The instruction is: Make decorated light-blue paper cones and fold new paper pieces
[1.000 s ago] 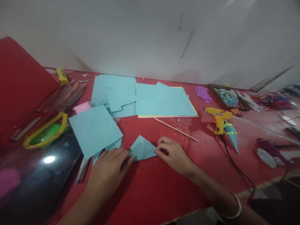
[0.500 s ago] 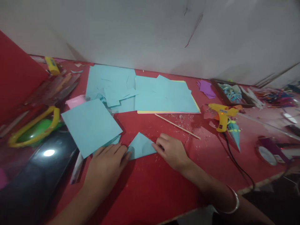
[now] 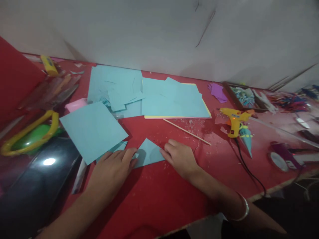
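Note:
A folded light-blue paper (image 3: pixel 149 153), triangular in outline, lies flat on the red tabletop between my hands. At its left corner my left hand (image 3: pixel 113 169) pinches the paper with thumb and fingers, the contact partly hidden. My right hand (image 3: pixel 180 159) grips the right corner, its fingers curled in. Close beyond my left hand is a square blue sheet (image 3: pixel 93 129), with another blue piece (image 3: pixel 121 146) showing under its edge. A thin wooden stick (image 3: pixel 186 131) lies beyond my right hand.
Blue sheets (image 3: pixel 171 98) and cut scraps lie along the wall. To the right rest a yellow glue gun (image 3: pixel 234 121) with a cable, a blue paper cone (image 3: pixel 246 142) and a box of scraps (image 3: pixel 229 96). A dark glossy panel (image 3: pixel 37 179) and yellow-handled scissors-like object (image 3: pixel 30 132) occupy the left.
The whole view has shifted slightly. My left thumb and fingers have moved a little at the paper's left corner; both hands stay at the folded paper.

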`<state>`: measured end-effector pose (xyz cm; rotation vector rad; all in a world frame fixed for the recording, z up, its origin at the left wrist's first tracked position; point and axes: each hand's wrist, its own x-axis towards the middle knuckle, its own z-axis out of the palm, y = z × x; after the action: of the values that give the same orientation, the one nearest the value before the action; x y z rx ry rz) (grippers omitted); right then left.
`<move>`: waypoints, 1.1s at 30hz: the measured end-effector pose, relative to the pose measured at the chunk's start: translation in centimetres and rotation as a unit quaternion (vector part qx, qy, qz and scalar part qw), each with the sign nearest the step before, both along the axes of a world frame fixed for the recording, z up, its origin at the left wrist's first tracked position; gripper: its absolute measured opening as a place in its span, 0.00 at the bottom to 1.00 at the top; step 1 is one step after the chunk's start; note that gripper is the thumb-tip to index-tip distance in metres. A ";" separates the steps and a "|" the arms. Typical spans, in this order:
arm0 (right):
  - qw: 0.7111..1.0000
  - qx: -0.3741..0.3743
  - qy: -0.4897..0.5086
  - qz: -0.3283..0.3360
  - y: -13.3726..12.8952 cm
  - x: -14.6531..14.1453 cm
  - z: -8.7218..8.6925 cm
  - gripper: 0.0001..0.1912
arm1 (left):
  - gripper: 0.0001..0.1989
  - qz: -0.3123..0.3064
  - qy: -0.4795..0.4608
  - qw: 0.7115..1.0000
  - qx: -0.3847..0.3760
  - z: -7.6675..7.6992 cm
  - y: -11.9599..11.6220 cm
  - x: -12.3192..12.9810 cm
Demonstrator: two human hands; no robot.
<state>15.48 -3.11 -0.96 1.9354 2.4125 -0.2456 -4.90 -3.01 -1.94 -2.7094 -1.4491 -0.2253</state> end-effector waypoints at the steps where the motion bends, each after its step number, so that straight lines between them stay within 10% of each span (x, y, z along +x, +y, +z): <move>1: 1.000 0.000 -0.003 0.000 0.0 0.0 0.0 0.16 | 0.14 -0.014 0.000 1.000 0.001 -0.1 0.1 -0.1; 24: 1.000 0.017 -0.008 0.001 -0.2 0.0 0.3 0.15 | 0.36 -0.245 0.078 0.965 0.049 0.8 0.7 -2.8; 33: 1.000 0.015 -0.016 0.001 -0.3 -0.1 0.4 0.14 | 0.37 -0.153 0.044 0.987 -0.027 0.6 -0.5 -2.5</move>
<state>15.39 -3.37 -0.52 1.9347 2.4109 -0.1790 -7.44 -3.49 -1.33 -2.9337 -1.0281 -0.0809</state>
